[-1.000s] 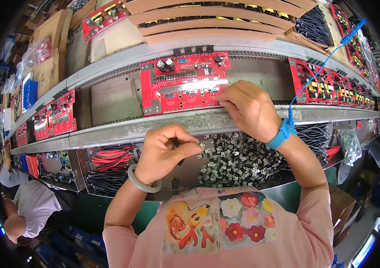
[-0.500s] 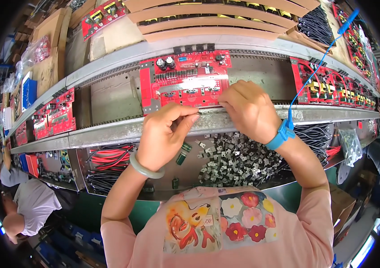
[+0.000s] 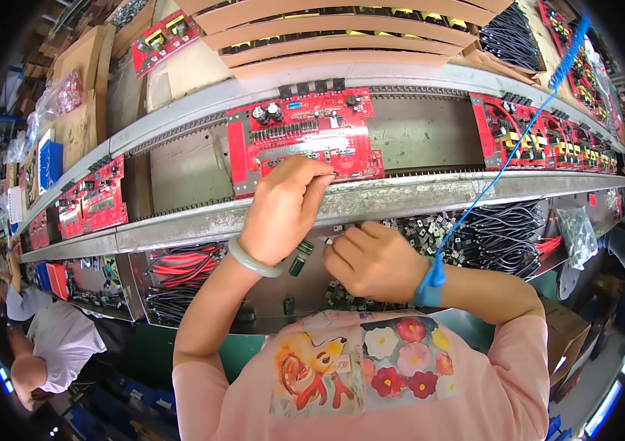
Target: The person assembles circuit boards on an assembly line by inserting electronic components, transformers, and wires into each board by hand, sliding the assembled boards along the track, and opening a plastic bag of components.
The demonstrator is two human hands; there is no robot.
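Note:
A red circuit board (image 3: 243,165) lies across the metal rails, with capacitors, a row of small parts and black parts along its far edge. My left hand (image 3: 283,209) is pinched over the board's near edge; something small and dark shows at its fingertips, too small to name. Below the near rail, my right hand (image 3: 375,262) rests with curled fingers over a pile of loose transistors (image 3: 430,234). What its fingers hold, if anything, is hidden. Green cylindrical capacitors (image 3: 297,264) lie between my two hands.
Red boards with yellow-wrapped parts (image 3: 526,140) stand farther right on the rails (image 3: 202,228); more boards (image 3: 92,202) are at left. Red and black wires (image 3: 180,268) and black cables (image 3: 507,231) flank the pile. A blue coiled cord (image 3: 504,165) runs from my right wristband. Another person (image 3: 59,338) works at left.
My right hand has come down from the board's near edge to the transistor pile. My left hand has shifted slightly right and up, still pinched. The board sits slightly differently in view.

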